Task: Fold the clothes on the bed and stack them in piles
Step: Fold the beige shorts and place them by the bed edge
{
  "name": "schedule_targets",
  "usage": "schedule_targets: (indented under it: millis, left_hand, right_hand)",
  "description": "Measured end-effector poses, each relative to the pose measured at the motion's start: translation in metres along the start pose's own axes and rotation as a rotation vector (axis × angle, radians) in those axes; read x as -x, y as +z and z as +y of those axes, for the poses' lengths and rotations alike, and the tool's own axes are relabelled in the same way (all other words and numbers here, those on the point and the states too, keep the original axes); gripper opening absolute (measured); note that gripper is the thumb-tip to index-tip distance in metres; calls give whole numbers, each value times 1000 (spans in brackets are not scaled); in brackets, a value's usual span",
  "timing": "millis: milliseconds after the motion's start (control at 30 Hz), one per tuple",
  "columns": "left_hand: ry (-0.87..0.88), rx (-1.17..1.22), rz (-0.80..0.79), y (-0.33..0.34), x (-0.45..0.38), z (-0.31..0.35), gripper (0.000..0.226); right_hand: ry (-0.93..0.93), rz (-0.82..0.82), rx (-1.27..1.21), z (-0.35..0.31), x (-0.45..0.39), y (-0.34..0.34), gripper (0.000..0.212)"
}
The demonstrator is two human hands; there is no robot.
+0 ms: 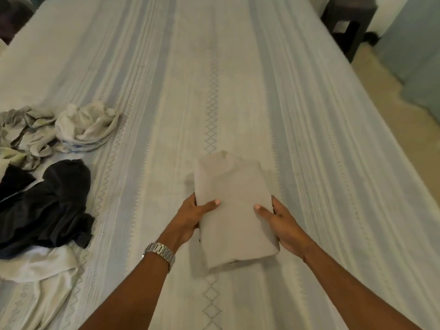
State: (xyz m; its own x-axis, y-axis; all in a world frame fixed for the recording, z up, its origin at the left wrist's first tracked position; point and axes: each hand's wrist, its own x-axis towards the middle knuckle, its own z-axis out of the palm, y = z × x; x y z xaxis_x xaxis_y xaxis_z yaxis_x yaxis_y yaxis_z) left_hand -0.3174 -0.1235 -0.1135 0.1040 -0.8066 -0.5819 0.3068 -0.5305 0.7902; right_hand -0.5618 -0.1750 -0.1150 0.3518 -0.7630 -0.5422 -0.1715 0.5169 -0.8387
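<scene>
A folded beige garment [234, 198] is held just above the striped bedspread [297, 120], near the middle of the bed. My left hand [190, 219] grips its left edge, thumb on top and fingers underneath. My right hand [278, 222] grips the right edge the same way. At the left side of the bed lies an unfolded heap: a crumpled white and grey garment [71, 127], a black garment [45, 206], and a white one [42, 265] under it.
A dark wooden side table [350, 22] stands beyond the bed's right edge, over a beige floor [392, 110]. Pale blue fabric [419, 55] hangs at the far right. The bedspread stretches bare toward the far end.
</scene>
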Motion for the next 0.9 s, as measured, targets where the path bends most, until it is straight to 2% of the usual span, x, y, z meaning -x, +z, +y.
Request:
schedule_targets:
  millis: [300, 500, 667, 900]
  left_hand:
    - [36, 85, -163, 149, -79, 62, 56]
    - [31, 2, -174, 258, -160, 101, 53]
    - [14, -77, -114, 325, -232, 126, 45]
    - [81, -96, 5, 382, -326, 169, 38]
  right_hand:
    - [-76, -43, -11, -83, -21, -171, 56]
    - [-126, 44, 22, -134, -76, -293, 64]
    - [-164, 92, 39, -154, -134, -366, 67]
    - [-228, 165, 32, -187, -226, -414, 67]
